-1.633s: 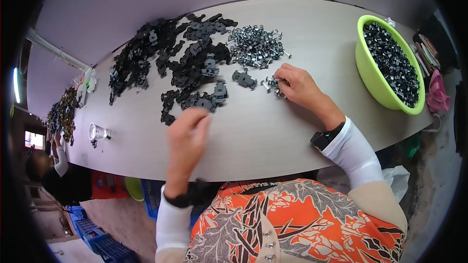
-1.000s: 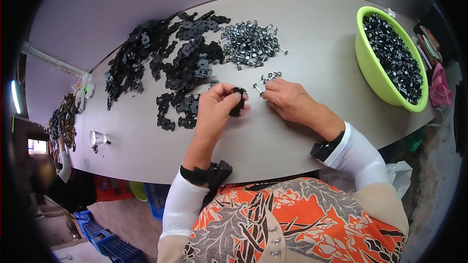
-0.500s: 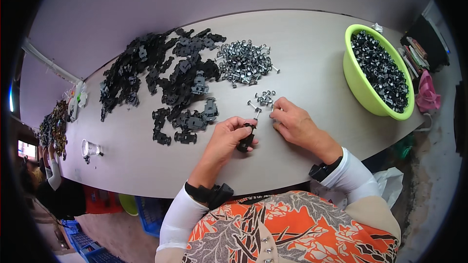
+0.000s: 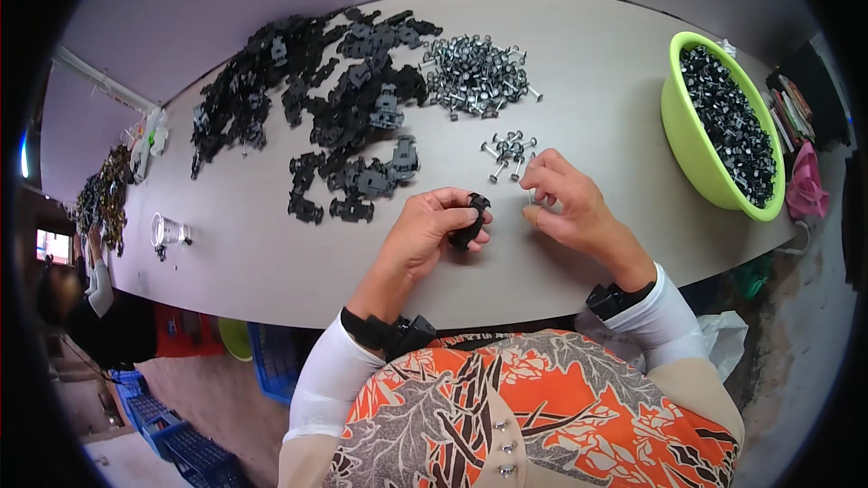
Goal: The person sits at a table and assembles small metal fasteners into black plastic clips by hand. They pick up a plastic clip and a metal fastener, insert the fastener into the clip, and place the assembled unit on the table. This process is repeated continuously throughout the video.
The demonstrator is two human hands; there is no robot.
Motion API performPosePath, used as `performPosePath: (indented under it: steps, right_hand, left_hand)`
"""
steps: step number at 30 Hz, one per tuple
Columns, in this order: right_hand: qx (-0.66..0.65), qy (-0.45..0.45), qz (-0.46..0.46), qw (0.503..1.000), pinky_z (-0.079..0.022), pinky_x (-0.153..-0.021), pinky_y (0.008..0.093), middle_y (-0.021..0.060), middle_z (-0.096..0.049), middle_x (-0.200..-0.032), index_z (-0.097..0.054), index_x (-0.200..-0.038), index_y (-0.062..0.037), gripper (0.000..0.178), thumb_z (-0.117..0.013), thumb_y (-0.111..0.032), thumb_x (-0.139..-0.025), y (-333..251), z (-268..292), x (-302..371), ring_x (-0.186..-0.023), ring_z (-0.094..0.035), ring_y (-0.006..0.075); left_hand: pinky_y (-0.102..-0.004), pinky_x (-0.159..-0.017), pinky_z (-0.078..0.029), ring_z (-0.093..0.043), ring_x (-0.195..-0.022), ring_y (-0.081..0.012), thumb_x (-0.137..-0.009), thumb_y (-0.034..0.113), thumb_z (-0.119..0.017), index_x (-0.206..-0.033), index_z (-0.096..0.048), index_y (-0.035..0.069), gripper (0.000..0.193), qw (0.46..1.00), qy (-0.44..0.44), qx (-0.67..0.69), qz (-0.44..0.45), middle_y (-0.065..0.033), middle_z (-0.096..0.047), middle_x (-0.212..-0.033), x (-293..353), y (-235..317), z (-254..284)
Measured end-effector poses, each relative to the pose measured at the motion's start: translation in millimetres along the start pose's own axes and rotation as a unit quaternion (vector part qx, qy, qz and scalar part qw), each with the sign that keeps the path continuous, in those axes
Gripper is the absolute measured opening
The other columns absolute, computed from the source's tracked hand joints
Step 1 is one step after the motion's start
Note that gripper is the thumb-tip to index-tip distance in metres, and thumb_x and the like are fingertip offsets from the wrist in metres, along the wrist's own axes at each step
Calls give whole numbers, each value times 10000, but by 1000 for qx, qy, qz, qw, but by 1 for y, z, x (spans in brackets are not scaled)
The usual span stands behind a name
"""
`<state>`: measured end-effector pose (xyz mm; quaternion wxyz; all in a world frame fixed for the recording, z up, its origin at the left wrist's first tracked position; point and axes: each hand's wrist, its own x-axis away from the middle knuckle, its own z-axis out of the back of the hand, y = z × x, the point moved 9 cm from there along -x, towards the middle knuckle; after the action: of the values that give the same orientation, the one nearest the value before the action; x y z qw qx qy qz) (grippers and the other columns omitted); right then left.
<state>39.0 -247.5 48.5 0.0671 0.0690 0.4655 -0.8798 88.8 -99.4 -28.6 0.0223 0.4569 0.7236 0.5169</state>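
My left hand (image 4: 425,233) is closed round a small black plastic toy-car chassis (image 4: 468,226), its thumb lying on top. To the right of it, my right hand (image 4: 579,208) pinches a thin wheel axle (image 4: 531,200) between thumb and fingers, apart from the chassis. Just beyond that hand lies a small cluster of loose wheel axles (image 4: 510,150). A larger heap of silver-and-black wheel axles (image 4: 476,77) sits farther back. Left of both is a big pile of black and grey chassis (image 4: 357,108), with several strays (image 4: 371,179) along its near edge.
A green basin (image 4: 674,108) full of wheel axles stands on the right of the table. A clear cup (image 4: 167,230) stands at left. Another person's arm (image 4: 98,280) reaches toward a further pile (image 4: 108,194). Blue crates (image 4: 271,361) are below the table edge.
My right hand has come away from the small cluster and now shows an axle in its fingers. The left hand still holds the chassis, turned more upright. The whole view has shifted.
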Motion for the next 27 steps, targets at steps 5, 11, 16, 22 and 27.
performPosePath:
  steps: [5, 11, 16, 22, 27]
  right_hand:
    - [6, 10, 199, 980, -472, -737, 360, 101, -524, -954, -590, -946, -39, 295, -672, 35, -673, -49, -14, 2, -906, -544, 284]
    - [-8, -5, 170, 985, -482, -728, 366, 115, -525, -957, -588, -960, -32, 329, -657, 63, -653, -39, -25, 4, -907, -539, 295]
    - [26, 66, 150, 986, -477, -758, 391, 147, -507, -967, -567, -953, -28, 299, -637, 23, -667, -30, -2, 11, -916, -536, 331]
    - [102, 79, 140, 982, -481, -802, 392, 167, -478, -1069, -539, -1011, -13, 346, -694, -54, -704, -5, -6, 1, -971, -529, 335]
    - [192, 219, 151, 945, -485, -797, 377, 160, -521, -1041, -569, -965, -16, 297, -715, -40, -707, -20, 91, 26, -926, -561, 311]
  left_hand:
    - [-293, -564, -552, -664, -649, -211, -807, 32, -694, -852, -624, -7, 92, 1000, -12, 0, 15, -133, -665, -801, 4, -6, -9]
    - [-256, -558, -502, -650, -659, -155, -853, 141, -675, -856, -639, 20, 127, 998, -40, 37, 34, -74, -664, -785, 9, -13, -11]
    - [-204, -621, -454, -590, -702, -79, -830, 138, -683, -872, -675, 10, 135, 981, 59, -173, -71, -23, -653, -779, 16, 4, -7]
    - [-202, -576, -465, -570, -687, -74, -829, 91, -659, -891, -674, -4, 114, 939, 127, -291, -132, -10, -643, -775, 19, 29, 2]
    - [-213, -529, -496, -577, -761, -86, -845, 79, -632, -1019, -623, 10, 187, 929, 140, -276, -204, -33, -622, -879, 8, 39, 3]
